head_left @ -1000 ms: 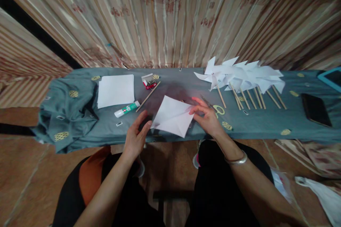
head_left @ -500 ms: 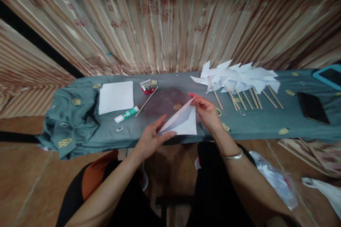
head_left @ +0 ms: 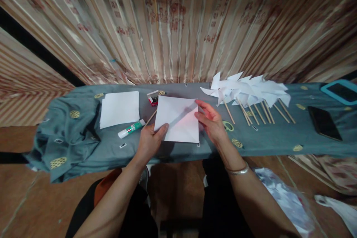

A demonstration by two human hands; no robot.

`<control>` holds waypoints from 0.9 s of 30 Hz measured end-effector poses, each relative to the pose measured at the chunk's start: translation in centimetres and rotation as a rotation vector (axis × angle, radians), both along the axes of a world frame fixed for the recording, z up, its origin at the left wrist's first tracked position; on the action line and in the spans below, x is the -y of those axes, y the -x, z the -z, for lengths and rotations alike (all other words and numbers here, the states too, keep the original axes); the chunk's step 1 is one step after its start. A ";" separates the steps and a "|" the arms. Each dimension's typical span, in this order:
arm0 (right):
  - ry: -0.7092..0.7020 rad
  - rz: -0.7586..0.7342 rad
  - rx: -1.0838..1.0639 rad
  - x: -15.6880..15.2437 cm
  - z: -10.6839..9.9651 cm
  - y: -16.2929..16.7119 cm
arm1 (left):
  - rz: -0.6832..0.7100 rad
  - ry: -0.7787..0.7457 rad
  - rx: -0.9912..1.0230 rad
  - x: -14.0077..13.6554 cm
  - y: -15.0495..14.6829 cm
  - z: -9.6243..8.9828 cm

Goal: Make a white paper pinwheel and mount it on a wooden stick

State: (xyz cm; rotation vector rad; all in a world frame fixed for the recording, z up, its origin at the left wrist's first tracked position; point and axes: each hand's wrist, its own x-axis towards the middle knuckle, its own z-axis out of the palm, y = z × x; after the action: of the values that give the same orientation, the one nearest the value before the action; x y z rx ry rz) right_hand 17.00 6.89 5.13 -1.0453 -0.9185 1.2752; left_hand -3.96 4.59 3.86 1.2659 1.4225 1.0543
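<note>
A square sheet of white paper [head_left: 178, 128] is held up over the near edge of the table, opened nearly flat, with a faint diagonal crease. My left hand [head_left: 149, 139] grips its lower left part, thumb on top and fingers hidden beneath. At the upper right edge, the fingers of my right hand [head_left: 210, 121] close on the paper. Partly behind the sheet are a small red-and-white box of pins [head_left: 153, 98] and a wooden stick [head_left: 151, 117]. A glue stick [head_left: 131, 129] lies left of my left hand, near a stack of white paper [head_left: 119, 108].
Several white paper pinwheels [head_left: 251, 89] on sticks lie at the right, with green-handled scissors [head_left: 228, 125] beside them. Farther right are a black phone [head_left: 325, 122] and a blue-framed device [head_left: 341, 92]. A plastic bag of paper [head_left: 287, 200] is on the floor.
The paper has gone from folded on the diagonal to opened out as a square. My left hand has shifted slightly left; my right hand still holds the paper's right side.
</note>
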 end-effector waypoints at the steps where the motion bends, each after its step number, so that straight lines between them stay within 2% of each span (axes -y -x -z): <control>1: -0.014 0.004 0.008 0.0 0.1 0.3 | -0.009 -0.014 -0.008 -0.2 0.0 -0.1; 7: 0.036 -0.075 0.006 0.6 0.6 0.7 | -0.031 -0.070 -0.055 -0.8 -0.2 -1.1; 13: -0.007 0.014 0.045 1.3 1.2 0.7 | -0.018 -0.180 -0.234 -1.1 -1.2 -1.6; 17: 0.056 -0.005 0.085 1.3 1.8 0.6 | 0.014 -0.160 -0.178 -1.5 -2.2 -1.9; 19: 0.018 -0.007 0.223 1.1 2.0 -0.4 | -0.001 -0.132 -0.126 -1.8 -2.5 -2.2; 21: -0.047 0.023 0.468 0.9 2.0 -2.4 | -0.082 -0.094 -0.064 -2.1 -2.4 -2.5; 23: -0.092 0.152 0.889 1.0 2.3 -5.0 | -0.177 -0.067 -0.010 -2.4 -2.2 -2.8; 25: -0.103 0.149 1.375 1.5 2.8 -7.3 | -0.236 -0.060 0.028 -2.6 -1.7 -2.9; 27: -0.094 0.111 1.453 2.2 3.4 -8.9 | -0.253 -0.052 0.047 -2.7 -1.4 -3.0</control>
State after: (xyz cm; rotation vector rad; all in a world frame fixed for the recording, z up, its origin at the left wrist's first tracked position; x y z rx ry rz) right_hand 25.92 4.67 1.70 -1.9116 -1.8885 0.1746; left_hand -2.55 7.32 6.82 1.1092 1.5569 1.2888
